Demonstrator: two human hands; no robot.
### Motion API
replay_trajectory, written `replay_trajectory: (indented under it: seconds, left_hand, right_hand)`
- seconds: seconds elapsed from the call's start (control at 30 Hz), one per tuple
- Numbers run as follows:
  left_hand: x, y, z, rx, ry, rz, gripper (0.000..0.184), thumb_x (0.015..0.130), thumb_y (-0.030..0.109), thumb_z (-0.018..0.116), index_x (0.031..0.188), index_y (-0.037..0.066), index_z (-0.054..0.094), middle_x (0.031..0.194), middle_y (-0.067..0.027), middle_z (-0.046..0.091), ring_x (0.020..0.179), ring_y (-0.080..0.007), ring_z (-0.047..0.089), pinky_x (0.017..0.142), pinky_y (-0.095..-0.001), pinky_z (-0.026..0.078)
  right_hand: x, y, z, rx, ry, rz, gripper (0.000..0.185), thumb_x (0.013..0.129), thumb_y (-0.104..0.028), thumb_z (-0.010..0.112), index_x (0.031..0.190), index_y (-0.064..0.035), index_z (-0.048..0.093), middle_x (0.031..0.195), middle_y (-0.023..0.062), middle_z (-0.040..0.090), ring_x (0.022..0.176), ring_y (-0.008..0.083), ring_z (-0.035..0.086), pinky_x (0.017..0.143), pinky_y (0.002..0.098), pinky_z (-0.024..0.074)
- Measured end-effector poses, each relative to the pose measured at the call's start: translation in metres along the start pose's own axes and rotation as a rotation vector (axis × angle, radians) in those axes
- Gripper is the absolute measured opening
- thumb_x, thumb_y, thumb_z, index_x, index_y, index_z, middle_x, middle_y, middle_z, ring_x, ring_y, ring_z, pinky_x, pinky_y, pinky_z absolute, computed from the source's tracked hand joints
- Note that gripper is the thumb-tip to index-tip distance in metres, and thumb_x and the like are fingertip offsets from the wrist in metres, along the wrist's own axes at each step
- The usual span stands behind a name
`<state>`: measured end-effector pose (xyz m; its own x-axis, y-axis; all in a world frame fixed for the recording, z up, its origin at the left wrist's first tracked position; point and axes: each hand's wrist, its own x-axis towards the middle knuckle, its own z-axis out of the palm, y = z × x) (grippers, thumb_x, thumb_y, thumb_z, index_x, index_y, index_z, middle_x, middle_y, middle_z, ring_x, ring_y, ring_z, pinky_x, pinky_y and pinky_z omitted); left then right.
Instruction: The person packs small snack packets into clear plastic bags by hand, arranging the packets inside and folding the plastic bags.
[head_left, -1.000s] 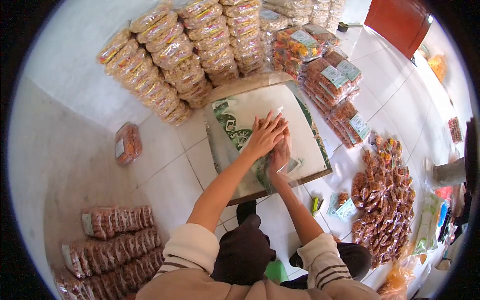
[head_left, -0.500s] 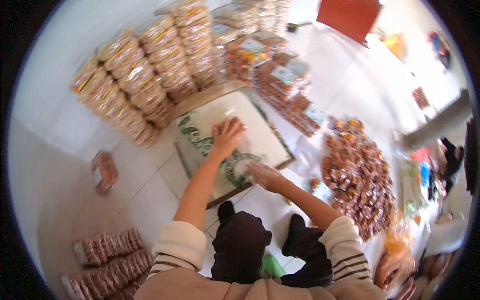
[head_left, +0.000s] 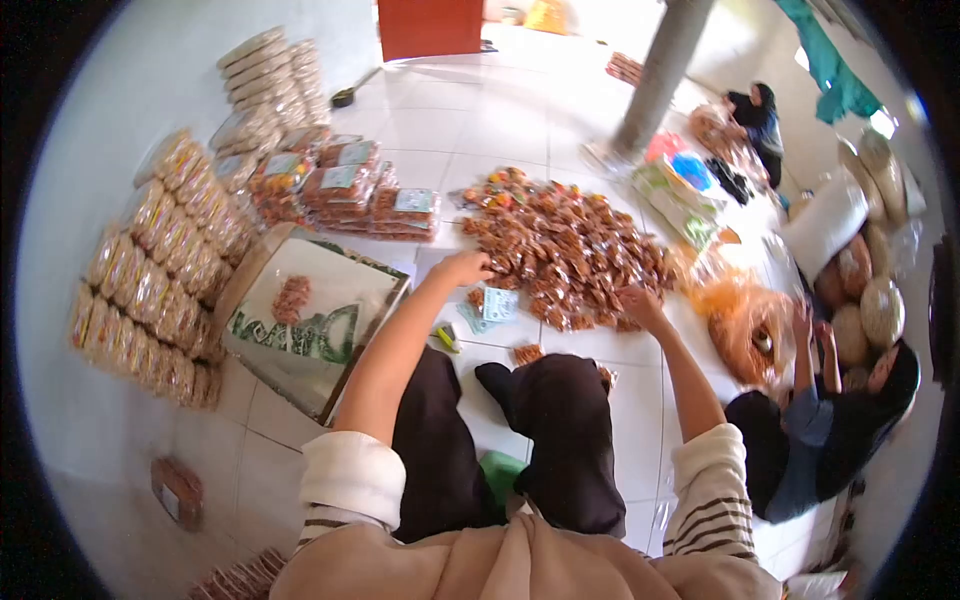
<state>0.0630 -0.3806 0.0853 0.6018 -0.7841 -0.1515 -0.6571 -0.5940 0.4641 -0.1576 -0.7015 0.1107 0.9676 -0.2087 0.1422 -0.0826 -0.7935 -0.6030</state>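
Note:
A wide heap of small clear packets with brown contents (head_left: 570, 250) lies on the tiled floor in front of me. My left hand (head_left: 466, 268) is at the heap's left edge, its fingers bent; what they touch is too small to tell. At the heap's lower right, my right hand (head_left: 641, 303) reaches among the packets, fingertips partly hidden. One filled packet (head_left: 291, 299) lies on the white and green covered board (head_left: 370, 285) at the left. Pale blue labels (head_left: 500, 304) rest just below my left hand.
Tall stacks of bagged snacks (head_left: 160, 270) stand at the left, with labelled packs (head_left: 345, 190) beside them. A green cutter (head_left: 448, 338) lies near my knee. One person (head_left: 830, 430) sits at the right, another (head_left: 757, 125) farther back, beyond a pillar (head_left: 665, 75).
The view has swung right. Both hands have left the board and moved to the packet heap; the packet formerly under my left hand now lies uncovered on the board.

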Motion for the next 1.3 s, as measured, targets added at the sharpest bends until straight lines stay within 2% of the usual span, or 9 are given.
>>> replay_trajectory:
  seconds: [0.1,0.2,0.43,0.57,0.77,0.9,1.1,1.23,1.3]
  left_hand:
    - [0.023,0.072,0.015,0.046,-0.009,0.134,0.041,0.077,0.038,0.055,0.109,0.012,0.053,0.112,-0.014,0.052,0.101,-0.0303,0.051,0.086,-0.0407,0.04]
    - [0.038,0.105,0.04,0.069,-0.024,0.155,0.037,0.078,0.037,0.054,0.107,0.014,0.054,0.108,-0.0138,0.053,0.102,-0.0308,0.05,0.086,-0.0409,0.04]
    - [0.064,0.065,0.204,-0.26,-0.073,0.001,0.043,0.076,0.03,0.059,0.114,0.01,0.048,0.113,-0.0187,0.047,0.107,-0.0329,0.044,0.092,-0.0398,0.034]
    - [0.031,0.058,0.302,-0.14,0.042,-0.112,0.071,0.069,0.029,0.066,0.129,0.015,0.031,0.132,-0.0146,0.022,0.123,-0.0352,0.019,0.09,-0.0621,0.022]
    - [0.032,0.074,0.311,0.016,0.232,-0.116,0.068,0.068,0.027,0.068,0.128,0.023,0.035,0.132,-0.0112,0.024,0.12,-0.033,0.022,0.089,-0.058,0.021]
    - [0.067,0.063,0.303,-0.033,0.266,-0.118,0.057,0.073,0.031,0.063,0.124,0.026,0.039,0.123,-0.009,0.032,0.111,-0.0292,0.031,0.086,-0.0509,0.026]
    - [0.097,0.025,0.293,-0.109,0.253,-0.089,0.045,0.075,0.03,0.061,0.116,0.024,0.044,0.104,-0.0084,0.04,0.099,-0.0296,0.041,0.075,-0.047,0.036]
    - [0.097,0.023,0.258,-0.308,0.374,-0.156,0.049,0.077,0.03,0.062,0.118,0.01,0.043,0.093,-0.0086,0.051,0.087,-0.0245,0.049,0.074,-0.0359,0.041]
    - [0.092,0.041,0.225,-1.353,0.312,-0.387,0.045,0.082,0.031,0.058,0.117,0.006,0.044,0.097,-0.0067,0.055,0.084,-0.0166,0.053,0.073,-0.0294,0.043]
  right_hand:
    - [-0.038,0.038,-0.017,0.197,0.018,0.279,0.021,0.08,-0.018,0.055,0.092,-0.0017,0.06,0.086,0.0151,0.062,0.083,0.0285,0.059,0.073,0.035,0.0461]
    - [-0.052,0.113,0.016,0.098,0.072,0.349,0.019,0.081,-0.015,0.054,0.096,-0.005,0.062,0.086,0.0104,0.064,0.075,0.0184,0.059,0.069,0.0301,0.0466]
    - [-0.088,0.161,0.156,-0.029,0.089,0.348,0.031,0.075,-0.01,0.059,0.105,-0.007,0.055,0.102,0.0185,0.052,0.089,0.0316,0.053,0.077,0.0376,0.0438]
    - [-0.099,0.122,0.217,-0.089,0.057,0.264,0.061,0.071,-0.017,0.064,0.124,-0.0058,0.035,0.12,0.0187,0.037,0.11,0.0343,0.036,0.091,0.0432,0.031]
    - [-0.074,0.108,0.242,-0.253,-0.01,0.229,0.072,0.07,-0.013,0.065,0.132,-0.0127,0.028,0.121,0.0167,0.034,0.108,0.0334,0.036,0.091,0.0424,0.0318]
    - [-0.041,0.135,0.245,-0.096,0.054,0.236,0.069,0.066,0.004,0.061,0.128,-0.0108,0.034,0.116,0.016,0.036,0.1,0.0314,0.042,0.085,0.0377,0.0383]
    - [-0.015,0.136,0.231,0.399,0.222,0.47,0.038,0.083,-0.004,0.05,0.119,-0.0063,0.04,0.107,0.0184,0.047,0.093,0.03,0.051,0.08,0.0343,0.0426]
    - [-0.004,0.111,0.205,0.586,0.164,0.632,0.032,0.088,-0.021,0.047,0.116,-0.005,0.042,0.102,0.019,0.057,0.097,0.0298,0.054,0.082,0.0359,0.0414]
    - [0.008,0.086,0.182,0.588,0.176,0.562,0.033,0.089,-0.026,0.046,0.115,-0.0062,0.045,0.101,0.0179,0.058,0.097,0.0288,0.054,0.081,0.0348,0.0415]
